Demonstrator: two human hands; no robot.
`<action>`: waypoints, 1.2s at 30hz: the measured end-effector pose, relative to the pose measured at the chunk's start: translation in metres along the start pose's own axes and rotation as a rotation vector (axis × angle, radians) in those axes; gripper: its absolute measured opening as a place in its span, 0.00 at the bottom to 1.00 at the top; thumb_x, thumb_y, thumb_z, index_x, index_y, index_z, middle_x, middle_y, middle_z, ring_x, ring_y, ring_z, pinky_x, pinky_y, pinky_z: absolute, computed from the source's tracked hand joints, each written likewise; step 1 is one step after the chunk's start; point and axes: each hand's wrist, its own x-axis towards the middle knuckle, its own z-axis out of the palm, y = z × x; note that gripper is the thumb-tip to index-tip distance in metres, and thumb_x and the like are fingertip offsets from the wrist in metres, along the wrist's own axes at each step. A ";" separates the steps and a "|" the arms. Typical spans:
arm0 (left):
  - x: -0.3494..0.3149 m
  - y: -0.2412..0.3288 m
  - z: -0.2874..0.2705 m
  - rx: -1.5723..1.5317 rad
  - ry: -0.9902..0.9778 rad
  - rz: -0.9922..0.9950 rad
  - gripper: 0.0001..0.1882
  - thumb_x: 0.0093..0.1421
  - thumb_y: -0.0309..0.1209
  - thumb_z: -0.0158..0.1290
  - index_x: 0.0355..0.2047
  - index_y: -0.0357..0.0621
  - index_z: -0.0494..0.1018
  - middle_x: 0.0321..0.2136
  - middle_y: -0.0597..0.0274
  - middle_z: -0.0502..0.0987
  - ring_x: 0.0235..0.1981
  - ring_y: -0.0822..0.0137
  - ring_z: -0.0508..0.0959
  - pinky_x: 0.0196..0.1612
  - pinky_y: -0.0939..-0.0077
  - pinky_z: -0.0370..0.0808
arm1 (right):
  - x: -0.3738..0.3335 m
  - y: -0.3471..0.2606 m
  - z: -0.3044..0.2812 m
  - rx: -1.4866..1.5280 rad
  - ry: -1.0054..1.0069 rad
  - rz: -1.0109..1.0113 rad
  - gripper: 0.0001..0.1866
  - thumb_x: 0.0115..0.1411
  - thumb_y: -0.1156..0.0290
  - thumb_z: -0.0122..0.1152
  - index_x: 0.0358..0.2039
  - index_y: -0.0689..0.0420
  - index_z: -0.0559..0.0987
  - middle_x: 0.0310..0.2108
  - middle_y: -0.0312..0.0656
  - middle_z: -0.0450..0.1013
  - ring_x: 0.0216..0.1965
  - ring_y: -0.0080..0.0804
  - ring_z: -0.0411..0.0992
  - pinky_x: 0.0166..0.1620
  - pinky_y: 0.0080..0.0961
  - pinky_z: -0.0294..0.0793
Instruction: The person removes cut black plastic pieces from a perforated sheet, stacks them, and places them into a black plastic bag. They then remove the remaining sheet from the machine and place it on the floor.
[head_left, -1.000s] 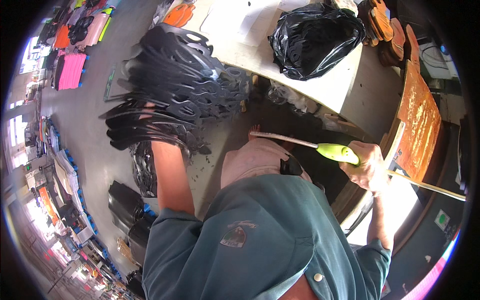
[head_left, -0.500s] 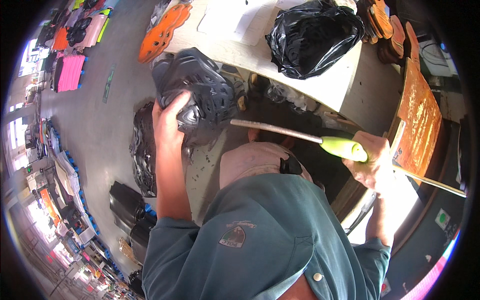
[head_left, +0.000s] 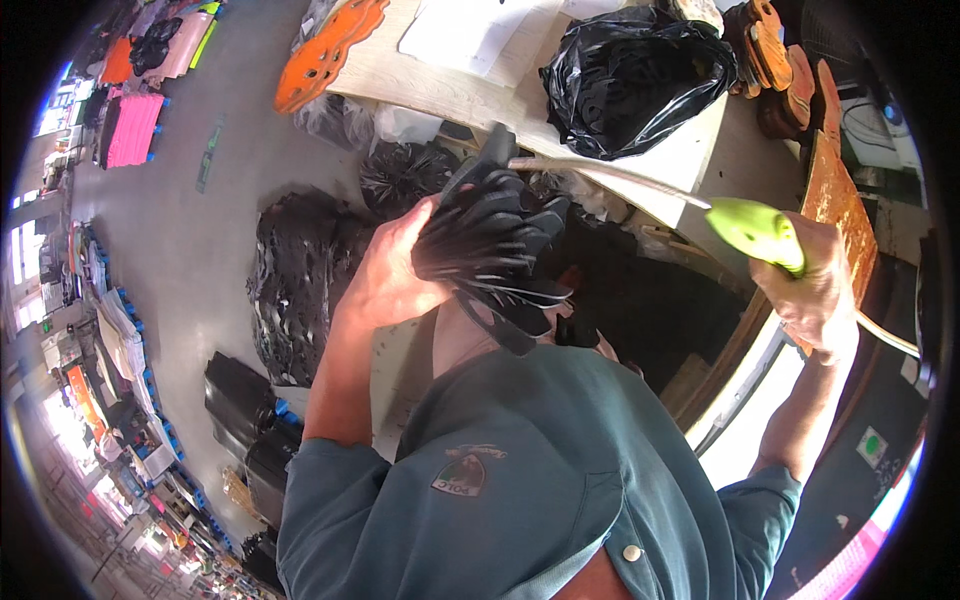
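Pink sheets are sitting far left, white papers are lying on the table, an orange cut-out is overhanging its edge!

fanned bundle of black cut-out pieces, green-handled thin rod, tilted, tip near bundle's top

Dark teal short-sleeved cloth shirt; shield-shaped chest badge; stitched pocket; round pale button; pale pink legwear.

Spreads out as smooth grey floor on the left, with bright windows beyond; includes a pale wooden bench ahead, brightly lit toward its near right corner.
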 end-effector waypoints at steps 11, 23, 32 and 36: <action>0.003 0.005 0.013 0.242 -0.202 -0.036 0.47 0.47 0.28 0.72 0.68 0.44 0.64 0.50 0.43 0.82 0.52 0.45 0.82 0.55 0.58 0.79 | -0.015 -0.001 0.006 -0.229 -0.194 -0.075 0.06 0.47 0.78 0.67 0.25 0.65 0.79 0.21 0.44 0.72 0.20 0.37 0.72 0.27 0.34 0.70; -0.006 -0.008 0.004 0.204 -0.227 0.053 0.45 0.45 0.27 0.72 0.63 0.33 0.66 0.49 0.42 0.82 0.51 0.47 0.83 0.53 0.61 0.80 | -0.021 0.013 -0.008 -0.101 -0.297 -0.018 0.07 0.49 0.78 0.64 0.30 0.65 0.83 0.22 0.42 0.76 0.22 0.31 0.74 0.28 0.30 0.74; -0.030 -0.060 -0.018 -1.091 0.221 -0.259 0.36 0.64 0.28 0.60 0.69 0.31 0.62 0.60 0.44 0.76 0.59 0.57 0.79 0.66 0.58 0.73 | -0.035 0.020 0.014 0.072 -0.099 -0.007 0.08 0.50 0.78 0.67 0.33 0.64 0.83 0.25 0.43 0.77 0.23 0.31 0.74 0.30 0.30 0.73; -0.042 -0.072 -0.029 -1.239 0.313 -0.114 0.34 0.65 0.32 0.58 0.69 0.32 0.63 0.60 0.45 0.76 0.59 0.56 0.78 0.67 0.56 0.72 | -0.041 0.019 0.021 0.166 0.032 0.094 0.09 0.56 0.76 0.71 0.38 0.62 0.86 0.28 0.39 0.79 0.27 0.25 0.76 0.31 0.25 0.74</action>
